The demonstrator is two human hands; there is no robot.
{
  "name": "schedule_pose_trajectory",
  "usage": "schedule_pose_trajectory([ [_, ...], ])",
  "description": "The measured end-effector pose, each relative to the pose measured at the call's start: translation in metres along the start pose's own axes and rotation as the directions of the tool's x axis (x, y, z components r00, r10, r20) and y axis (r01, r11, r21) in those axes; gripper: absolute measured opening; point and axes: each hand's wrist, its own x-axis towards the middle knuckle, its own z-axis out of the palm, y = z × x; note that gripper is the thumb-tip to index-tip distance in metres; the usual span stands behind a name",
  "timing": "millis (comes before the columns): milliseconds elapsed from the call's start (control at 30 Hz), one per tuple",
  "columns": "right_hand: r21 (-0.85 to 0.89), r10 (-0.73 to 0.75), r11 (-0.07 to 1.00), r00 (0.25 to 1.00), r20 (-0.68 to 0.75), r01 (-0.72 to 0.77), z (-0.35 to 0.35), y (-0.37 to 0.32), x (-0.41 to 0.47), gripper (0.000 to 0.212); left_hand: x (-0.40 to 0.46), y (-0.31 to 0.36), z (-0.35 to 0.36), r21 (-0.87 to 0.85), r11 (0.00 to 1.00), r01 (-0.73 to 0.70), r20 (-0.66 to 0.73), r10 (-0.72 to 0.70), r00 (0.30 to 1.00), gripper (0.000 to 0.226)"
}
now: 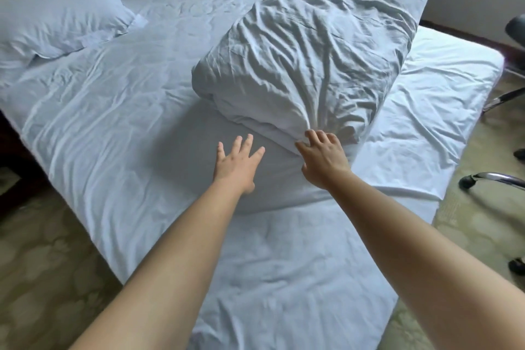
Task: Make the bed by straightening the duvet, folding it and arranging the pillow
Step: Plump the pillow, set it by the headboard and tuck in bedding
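Duvet (318, 45) sits folded into a thick, crumpled bundle on the far right part of the bed (119, 128), lying across the sheet with its near end towards you, so by my reading you are in the folding step, tidying the stack's near edge. Your right hand (322, 155) is at that near end, its fingers (312, 136) curled into the cloth where the creases gather, seemingly pinching a fold of the cover. Your left hand (237, 163) is spread wide and holds nothing; its fingers (247, 142) are straight and splayed over the lower layer beside the bundle, though whether they press the sheet or hover just above it you cannot tell from this view. The pillow (56, 14) lies at the head of the bed, well apart from the duvet and askew. Next you would likely need to square the bundle's edge with both hands, then go to the pillow
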Motion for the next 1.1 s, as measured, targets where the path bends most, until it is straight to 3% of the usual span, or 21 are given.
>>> schedule_pose_trajectory([
  [167,-0.013,0.048,0.999,0.998,0.043,-0.048,-0.029,-0.066,-0.007,0.045,-0.024,-0.067,0.004,-0.014,0.998,-0.054,-0.04,0.054,0.998,0.079],
  [267,0.002,0.15,0.989,0.985,0.08,-0.151,-0.05,-0.116,-0.006,0.043,-0.046,-0.119,0.008,-0.032,0.993,-0.118,-0.086,0.114,0.99,0.075],
  [367,0.04,0.219,0.973,0.964,0.153,-0.228,-0.071,-0.172,-0.003,0.043,-0.075,-0.18,0.019,-0.07,0.988,-0.136,-0.052,0.132,0.99,0.075],
  [533,0.002,0.24,0.97,0.959,0.153,-0.244,-0.096,-0.225,0.009,0.044,-0.092,-0.252,0.019,-0.109,0.985,-0.133,-0.04,0.129,0.991,0.074],
  [800,-0.049,0.343,0.939,0.929,0.138,-0.339,-0.091,-0.222,0.043,0.066,-0.048,-0.254,0.014,-0.046,0.968,-0.248,-0.057,0.245,0.968,0.078],
  [1100,-0.045,0.456,0.89,0.878,0.148,-0.455,-0.028,-0.181,0.136,0.086,0.089,-0.23,-0.008,0.182,0.908,-0.376,-0.138,0.403,0.905,0.093],
])
